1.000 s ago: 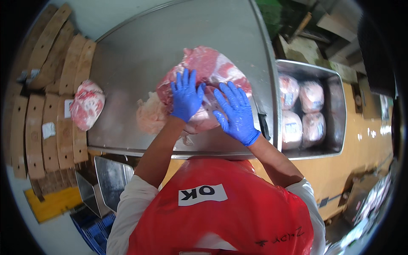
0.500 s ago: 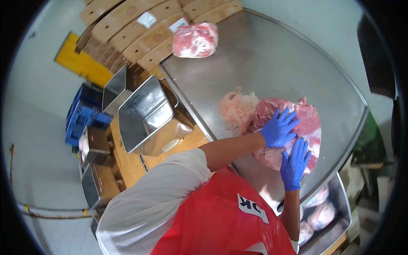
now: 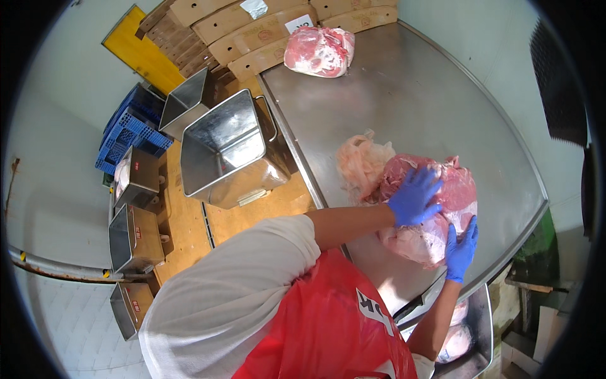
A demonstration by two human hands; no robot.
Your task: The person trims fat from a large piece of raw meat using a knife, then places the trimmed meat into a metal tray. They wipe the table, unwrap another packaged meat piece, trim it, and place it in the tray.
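Simply, left hand (image 3: 414, 198) on lumpy meat (image 3: 457, 189), right hand (image 3: 461, 254) alongside; steel tabletop (image 3: 391, 95).

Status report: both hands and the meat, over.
Left hand open on large meat piece. Right hand at its lower-right edge. Pale clump beside it, left.

White labels (image 3: 374, 311) with black lettering stand on the red apron (image 3: 287, 331) and a cardboard box (image 3: 252, 42). Small red labels (image 3: 138, 232) mark three steel bins (image 3: 152, 246).
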